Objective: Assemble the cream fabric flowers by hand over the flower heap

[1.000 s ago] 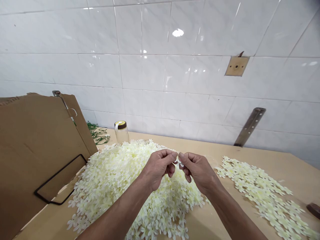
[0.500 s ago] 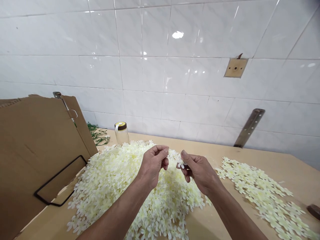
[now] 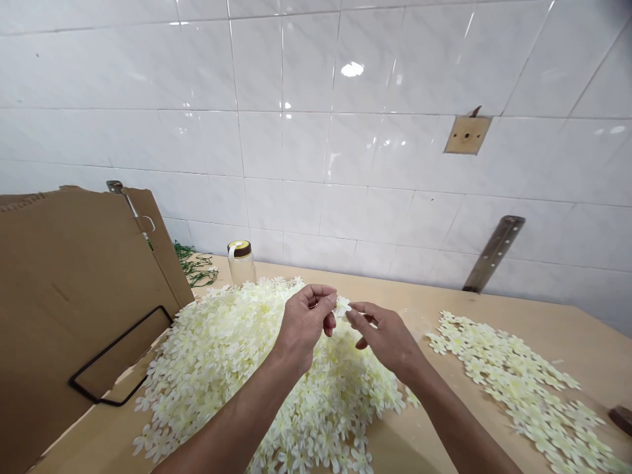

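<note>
Both of my hands are raised over a big heap of cream-white fabric flowers (image 3: 237, 355) on a wooden table (image 3: 444, 303). My left hand (image 3: 303, 322) pinches a small white flower piece (image 3: 342, 306) between thumb and fingertips. My right hand (image 3: 382, 336) is beside it, thumb and forefinger pinched at the same piece. A second, flatter spread of the same flowers (image 3: 523, 382) lies to the right of my right arm.
A large brown cardboard sheet (image 3: 64, 296) with a black rectangular outline stands at the left. A small clear jar with a brown lid (image 3: 241, 260) and green wire stems (image 3: 195, 263) sit by the tiled wall. A dark object (image 3: 621, 418) lies at the right edge.
The hands were together, drew a little apart half a second ago, and have now come back together at the small flower piece. The piles have not changed.
</note>
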### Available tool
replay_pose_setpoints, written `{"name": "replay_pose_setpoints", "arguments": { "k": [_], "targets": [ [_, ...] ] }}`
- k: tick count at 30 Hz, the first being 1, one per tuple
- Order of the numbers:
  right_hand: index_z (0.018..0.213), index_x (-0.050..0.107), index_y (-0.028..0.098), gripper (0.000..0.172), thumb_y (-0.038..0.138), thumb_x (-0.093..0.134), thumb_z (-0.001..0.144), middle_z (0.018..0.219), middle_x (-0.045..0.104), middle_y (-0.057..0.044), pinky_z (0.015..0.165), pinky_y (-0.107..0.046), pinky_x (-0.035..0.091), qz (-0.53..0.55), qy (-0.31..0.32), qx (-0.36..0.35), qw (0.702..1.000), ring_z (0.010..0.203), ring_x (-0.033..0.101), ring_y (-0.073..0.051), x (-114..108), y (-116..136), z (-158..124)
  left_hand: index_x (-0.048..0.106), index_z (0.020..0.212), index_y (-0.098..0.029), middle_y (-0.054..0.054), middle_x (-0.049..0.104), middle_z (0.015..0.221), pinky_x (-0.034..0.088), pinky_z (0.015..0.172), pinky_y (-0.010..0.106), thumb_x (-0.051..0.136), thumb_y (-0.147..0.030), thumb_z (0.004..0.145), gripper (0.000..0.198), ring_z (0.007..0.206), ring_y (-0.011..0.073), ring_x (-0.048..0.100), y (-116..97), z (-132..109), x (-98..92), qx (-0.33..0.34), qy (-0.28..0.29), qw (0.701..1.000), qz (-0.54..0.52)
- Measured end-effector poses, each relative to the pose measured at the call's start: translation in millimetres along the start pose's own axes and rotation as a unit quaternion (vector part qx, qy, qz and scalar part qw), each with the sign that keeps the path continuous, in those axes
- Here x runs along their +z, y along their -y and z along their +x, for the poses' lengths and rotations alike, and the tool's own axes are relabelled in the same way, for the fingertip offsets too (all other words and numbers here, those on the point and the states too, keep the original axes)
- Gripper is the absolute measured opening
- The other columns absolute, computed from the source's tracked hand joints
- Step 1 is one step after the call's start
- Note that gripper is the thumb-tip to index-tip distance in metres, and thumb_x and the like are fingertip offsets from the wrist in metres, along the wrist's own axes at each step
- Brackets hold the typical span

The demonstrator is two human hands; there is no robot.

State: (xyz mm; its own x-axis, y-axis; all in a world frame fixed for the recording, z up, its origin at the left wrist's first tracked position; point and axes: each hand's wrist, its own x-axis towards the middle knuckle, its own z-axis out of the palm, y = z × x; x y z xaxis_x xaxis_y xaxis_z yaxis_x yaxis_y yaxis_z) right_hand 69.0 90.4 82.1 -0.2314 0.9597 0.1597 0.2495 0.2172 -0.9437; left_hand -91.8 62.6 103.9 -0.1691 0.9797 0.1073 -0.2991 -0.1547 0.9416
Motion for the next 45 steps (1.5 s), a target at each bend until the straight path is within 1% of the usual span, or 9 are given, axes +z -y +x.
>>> {"name": "replay_pose_setpoints", "arguments": {
  "k": [2,5,7,12,17,30,37,40,45],
  "targets": [
    [0.089,0.072,0.018,0.046,0.062,0.061,0.084,0.079,0.063,-0.004,0.047,-0.027,0.046,-0.02,0.002,-0.011,1.0,0.051,0.051,-0.011,1,-1,-1,0.063,0.089,-0.015,-0.003,0.057,0.065,0.041,0.045,0.022,0.071,-0.029,0.078,0.02,0.049,0.0086,0.049,2,-2,0.6,0.032,-0.008,0.999,0.039],
    [0.089,0.071,0.017,0.051,0.064,0.052,0.09,0.079,0.059,-0.004,0.042,-0.025,0.042,0.092,0.031,0.008,0.995,0.056,0.048,-0.012,3,1,-5,0.063,0.093,-0.017,-0.001,0.061,0.073,0.044,0.048,0.023,0.067,-0.031,0.082,0.018,0.052,0.009,0.053,3,-6,2.2,0.095,-0.022,0.989,0.108],
    [0.095,0.071,0.017,0.048,0.062,0.056,0.088,0.082,0.058,-0.005,0.042,-0.023,0.042,0.163,0.048,0.02,0.985,0.063,0.048,-0.014,3,5,-7,0.063,0.095,-0.018,0.0,0.062,0.076,0.046,0.052,0.023,0.064,-0.031,0.085,0.017,0.055,0.0094,0.055,4,-9,3.4,0.125,-0.02,0.982,0.142],
    [0.08,0.071,0.015,0.041,0.056,0.073,0.078,0.058,0.044,0.003,0.041,-0.022,0.039,0.18,0.053,0.019,0.982,0.052,0.039,-0.01,4,10,-7,0.062,0.095,-0.019,-0.001,0.061,0.071,0.046,0.054,0.023,0.061,-0.03,0.088,0.013,0.056,0.0105,0.054,7,-15,6.5,0.148,-0.005,0.972,0.183],
    [0.071,0.068,0.015,0.04,0.054,0.075,0.077,0.056,0.044,0.003,0.042,-0.022,0.039,0.177,0.034,0.011,0.984,0.05,0.04,-0.009,2,7,-5,0.062,0.095,-0.019,-0.001,0.061,0.07,0.045,0.054,0.023,0.06,-0.032,0.089,0.014,0.056,0.0106,0.054,8,-14,6.0,0.15,-0.001,0.971,0.187],
    [0.06,0.051,0.016,0.054,0.063,0.062,0.084,0.061,0.047,0.003,0.036,-0.021,0.034,0.17,-0.004,0.018,0.985,0.039,0.039,-0.005,5,8,-6,0.062,0.092,-0.02,-0.001,0.06,0.07,0.046,0.053,0.022,0.055,-0.041,0.092,0.022,0.055,0.0106,0.056,6,-10,2.3,0.119,0.013,0.969,0.214],
    [0.062,0.054,0.016,0.053,0.065,0.063,0.083,0.059,0.045,0.003,0.037,-0.021,0.036,0.155,0.006,0.019,0.988,0.044,0.039,-0.007,4,11,-6,0.061,0.079,-0.016,0.003,0.061,0.073,0.044,0.045,0.024,0.06,-0.05,0.087,0.035,0.049,0.0107,0.054,3,-7,4.0,-0.021,0.111,0.986,0.125],
    [0.063,0.056,0.016,0.053,0.064,0.063,0.082,0.059,0.044,0.003,0.037,-0.021,0.035,0.136,0.018,0.013,0.99,0.044,0.04,-0.008,3,13,-7,0.061,0.078,-0.015,0.001,0.059,0.065,0.044,0.046,0.024,0.066,-0.047,0.084,0.033,0.049,0.011,0.053,1,-7,3.5,-0.055,0.151,0.984,0.081],
    [0.067,0.058,0.016,0.052,0.064,0.059,0.085,0.059,0.046,0.003,0.038,-0.02,0.035,0.135,0.055,0.015,0.989,0.045,0.038,-0.008,1,16,-9,0.062,0.08,-0.015,-0.002,0.056,0.054,0.04,0.047,0.022,0.076,-0.04,0.076,0.029,0.048,0.0094,0.05,-3,-6,1.6,-0.076,0.145,0.986,0.034]
  ]
}}
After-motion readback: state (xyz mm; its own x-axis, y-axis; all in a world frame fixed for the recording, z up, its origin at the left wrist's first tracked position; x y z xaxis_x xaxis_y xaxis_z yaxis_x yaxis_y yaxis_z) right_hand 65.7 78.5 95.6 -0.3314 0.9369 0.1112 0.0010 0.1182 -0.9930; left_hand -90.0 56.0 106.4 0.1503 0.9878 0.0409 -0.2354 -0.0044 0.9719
